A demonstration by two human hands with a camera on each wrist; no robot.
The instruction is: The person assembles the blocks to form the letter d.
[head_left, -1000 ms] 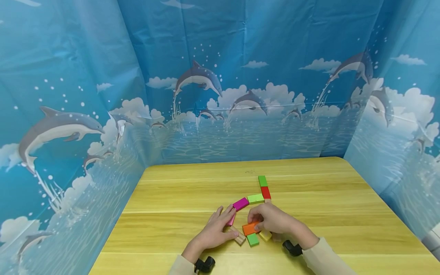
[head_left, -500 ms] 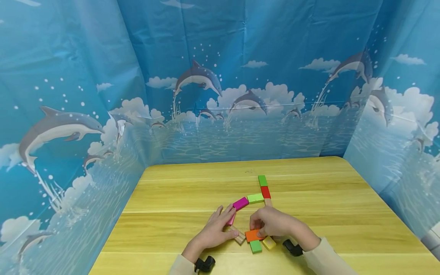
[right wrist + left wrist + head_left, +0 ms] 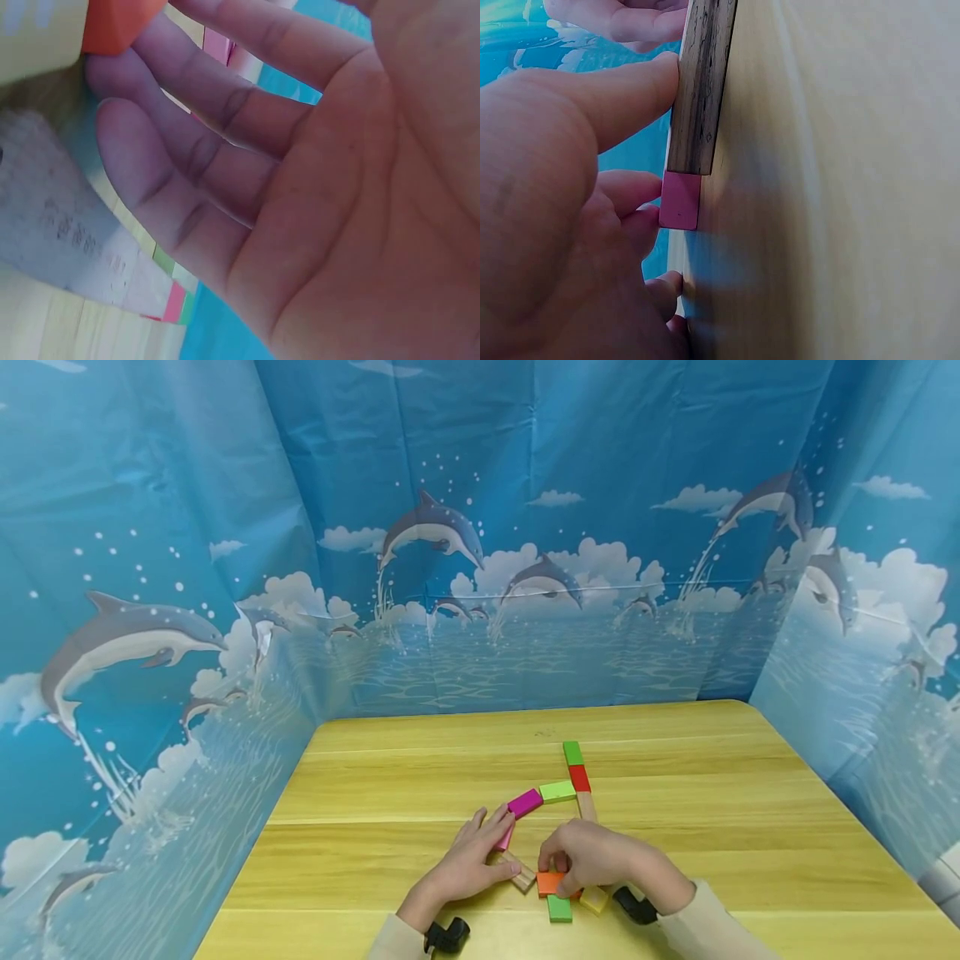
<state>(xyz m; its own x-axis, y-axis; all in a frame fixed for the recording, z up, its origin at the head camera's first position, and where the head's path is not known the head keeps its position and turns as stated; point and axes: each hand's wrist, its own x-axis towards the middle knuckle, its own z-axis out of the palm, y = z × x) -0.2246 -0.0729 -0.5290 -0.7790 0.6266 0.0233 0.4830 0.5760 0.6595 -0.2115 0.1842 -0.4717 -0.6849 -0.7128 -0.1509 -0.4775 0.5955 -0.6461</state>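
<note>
My right hand (image 3: 603,853) pinches an orange block (image 3: 550,883) between thumb and fingers, its palm filling much of the right wrist view. Against the orange block's near side lies a green block (image 3: 559,909), and just right of it a yellow block (image 3: 595,899), partly under the hand. My left hand (image 3: 467,867) rests with fingers spread at the left of the row. Its thumb touches a plain wooden block (image 3: 701,97), and its fingers lie at a pink block (image 3: 680,201). Part of that pink block is hidden by the fingers in the head view.
A magenta block (image 3: 525,803) and a light green block (image 3: 557,792) continue the curved row. Red (image 3: 580,778), green (image 3: 573,753) and wooden (image 3: 587,807) blocks form a line to the right. Blue dolphin curtains (image 3: 480,660) surround the wooden table (image 3: 360,777).
My right hand has slid the orange block toward the near edge, and the green and yellow blocks have shifted the same way. My left hand has stayed in place.
</note>
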